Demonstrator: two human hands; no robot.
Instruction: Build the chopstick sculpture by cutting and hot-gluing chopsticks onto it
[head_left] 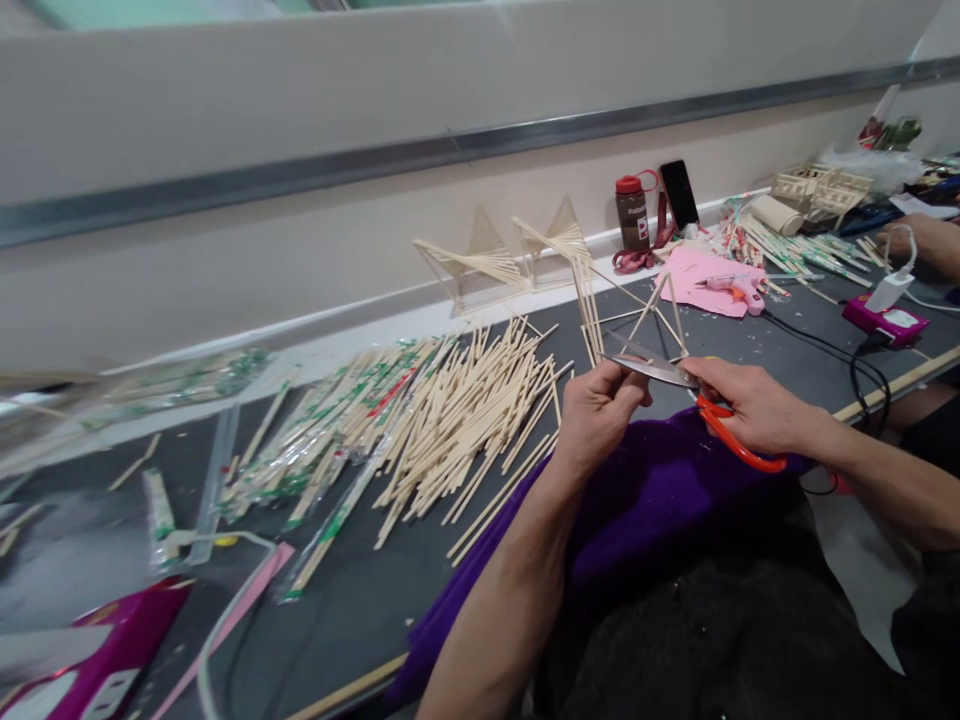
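Observation:
My right hand [742, 405] is closed around a pair of scissors [724, 435] with orange handles, gripping them near the pivot. Their blades look parted and point left, over my left hand [604, 410]. That hand is closed, thumb against the curled fingers, right beside the blade tips; what it pinches, if anything, is hidden. Just behind both hands is a frame of thin wooden sticks [645, 318], with upright sticks at its left ending near my left fingers. A purple cloth [660, 480] lies below my hands, over the table edge and my lap.
Loose wooden sticks [472, 410] are piled to the left, beside wrapped chopsticks [337, 420]. Two twisted stick models [480, 260] stand by the wall. A bottle [634, 215], phone [679, 195], glue gun [739, 290] and magenta power box [885, 318] are right. Another person's hand [922, 240] shows far right.

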